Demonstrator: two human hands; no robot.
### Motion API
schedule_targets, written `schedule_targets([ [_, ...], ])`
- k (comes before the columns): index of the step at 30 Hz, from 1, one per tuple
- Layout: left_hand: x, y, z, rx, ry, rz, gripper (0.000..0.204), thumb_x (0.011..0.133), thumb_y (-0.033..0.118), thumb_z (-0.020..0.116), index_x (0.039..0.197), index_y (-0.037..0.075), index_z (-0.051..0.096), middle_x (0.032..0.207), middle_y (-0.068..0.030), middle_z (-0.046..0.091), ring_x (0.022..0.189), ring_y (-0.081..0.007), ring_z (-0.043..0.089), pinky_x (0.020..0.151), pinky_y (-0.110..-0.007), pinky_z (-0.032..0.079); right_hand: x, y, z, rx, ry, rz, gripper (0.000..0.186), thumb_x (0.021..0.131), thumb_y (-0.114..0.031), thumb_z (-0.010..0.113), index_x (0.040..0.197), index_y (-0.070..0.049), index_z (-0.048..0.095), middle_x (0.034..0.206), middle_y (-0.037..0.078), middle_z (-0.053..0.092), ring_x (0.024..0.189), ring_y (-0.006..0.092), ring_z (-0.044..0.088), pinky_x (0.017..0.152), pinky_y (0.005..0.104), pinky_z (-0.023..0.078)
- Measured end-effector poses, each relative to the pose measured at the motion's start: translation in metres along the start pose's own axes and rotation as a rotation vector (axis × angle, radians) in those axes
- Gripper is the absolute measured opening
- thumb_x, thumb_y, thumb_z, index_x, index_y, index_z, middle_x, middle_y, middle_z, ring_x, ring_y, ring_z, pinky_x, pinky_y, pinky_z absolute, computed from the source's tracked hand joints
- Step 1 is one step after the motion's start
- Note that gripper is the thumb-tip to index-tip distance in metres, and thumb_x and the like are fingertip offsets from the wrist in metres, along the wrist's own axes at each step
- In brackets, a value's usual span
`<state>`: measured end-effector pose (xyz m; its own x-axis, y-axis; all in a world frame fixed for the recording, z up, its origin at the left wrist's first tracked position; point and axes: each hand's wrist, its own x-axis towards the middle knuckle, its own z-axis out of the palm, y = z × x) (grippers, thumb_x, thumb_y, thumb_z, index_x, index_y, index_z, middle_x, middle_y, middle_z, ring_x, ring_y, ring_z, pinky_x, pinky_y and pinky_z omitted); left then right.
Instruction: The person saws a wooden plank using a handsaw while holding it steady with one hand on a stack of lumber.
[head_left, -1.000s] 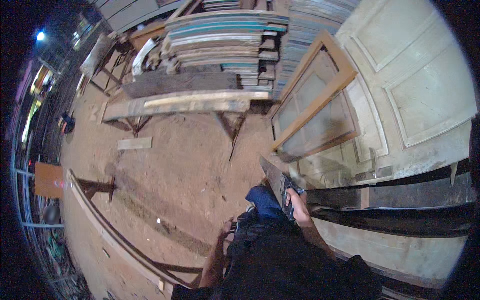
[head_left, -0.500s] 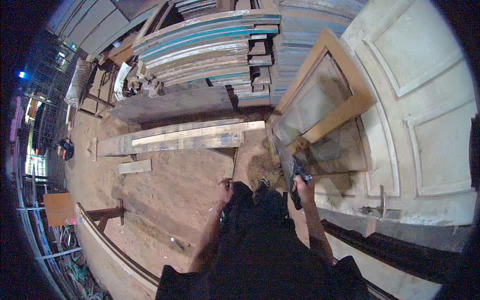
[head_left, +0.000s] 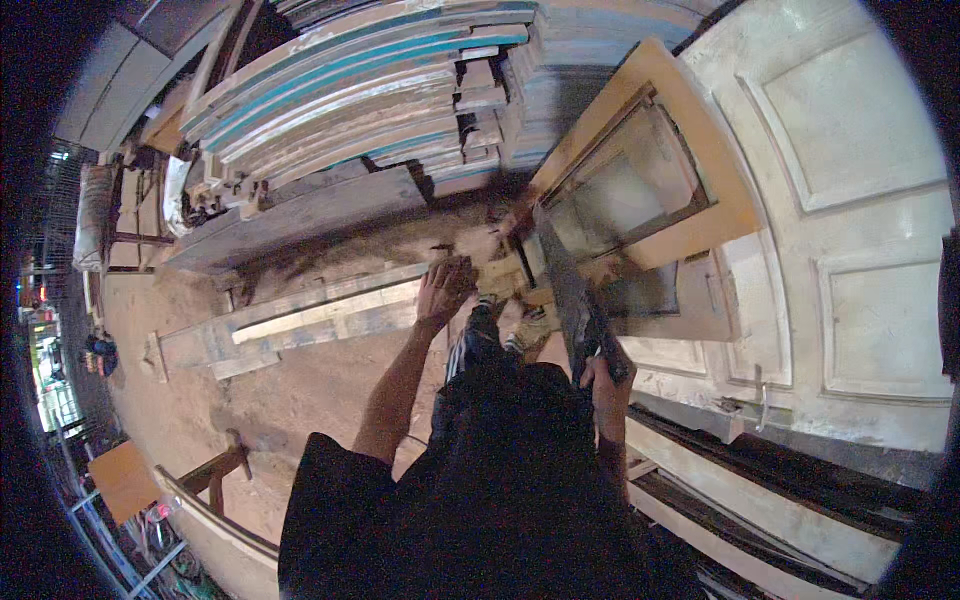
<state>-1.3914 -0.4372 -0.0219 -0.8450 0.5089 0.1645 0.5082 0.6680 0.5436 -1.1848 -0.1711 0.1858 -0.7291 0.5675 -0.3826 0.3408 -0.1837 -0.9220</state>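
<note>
My left hand (head_left: pixel 447 288) lies with its fingers stretched out at the near right end of a pale wooden strip (head_left: pixel 335 312). That strip rests lengthwise on a low bench of worn planks (head_left: pixel 200 330). In my right hand (head_left: pixel 608 378), a handsaw (head_left: pixel 563 275) is gripped by its dark handle, its broad blade pointing forward and away from me. Clear space separates the blade from my left hand. My feet (head_left: pixel 528 325) stand just beyond my dark clothing, near the bench end.
Stacked boards (head_left: pixel 340 90) fill the far side behind a long dark plank (head_left: pixel 300 215). On the right, a brown wood-framed panel (head_left: pixel 660 245) leans against a white panelled door (head_left: pixel 860 100). A low wooden stand (head_left: pixel 215 470) sits at lower left. More long boards (head_left: pixel 760 490) lie at lower right.
My left hand has reached forward from beside my body to the end of the strip, its fingers now straightened. The saw stays in my right hand. My view has shifted.
</note>
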Motion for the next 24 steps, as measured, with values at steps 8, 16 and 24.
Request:
schedule_targets([
  [8, -0.022, -0.062, 0.033, 0.099, -0.124, 0.134, 0.043, 0.092, 0.033, 0.057, 0.123, 0.003, 0.062, 0.136, -0.0198, 0.051, 0.126, -0.0428, 0.047, 0.108, -0.053, 0.036, 0.005, -0.024, 0.046, 0.014, 0.098, 0.068, 0.008, 0.087, 0.001, 0.058, 0.093, 0.002, 0.063, 0.059, 0.002, 0.052, 0.048, 0.0113, 0.051, 0.047, 0.0289, 0.044],
  [16, -0.024, -0.058, 0.034, 0.035, -0.08, 0.17, 0.047, 0.082, 0.034, 0.072, 0.119, 0.007, 0.063, 0.127, -0.0177, 0.055, 0.121, -0.0392, 0.05, 0.099, -0.055, 0.041, 0.008, -0.02, 0.061, 0.032, 0.086, 0.058, 0.027, 0.09, -0.001, 0.06, 0.117, 0.0, 0.064, 0.071, 0.001, 0.058, 0.055, 0.0075, 0.052, 0.048, 0.0242, 0.044],
  [24, -0.006, -0.029, -0.001, 0.004, 0.051, -0.061, 0.055, 0.089, 0.038, 0.066, 0.132, 0.005, 0.054, 0.126, -0.0208, 0.052, 0.12, -0.0427, 0.048, 0.102, -0.056, 0.038, 0.014, -0.023, 0.079, -0.435, 0.025, -0.296, 0.039, 0.087, -0.003, 0.062, 0.125, 0.004, 0.061, 0.087, 0.007, 0.069, 0.07, 0.0119, 0.063, 0.065, 0.0277, 0.053],
])
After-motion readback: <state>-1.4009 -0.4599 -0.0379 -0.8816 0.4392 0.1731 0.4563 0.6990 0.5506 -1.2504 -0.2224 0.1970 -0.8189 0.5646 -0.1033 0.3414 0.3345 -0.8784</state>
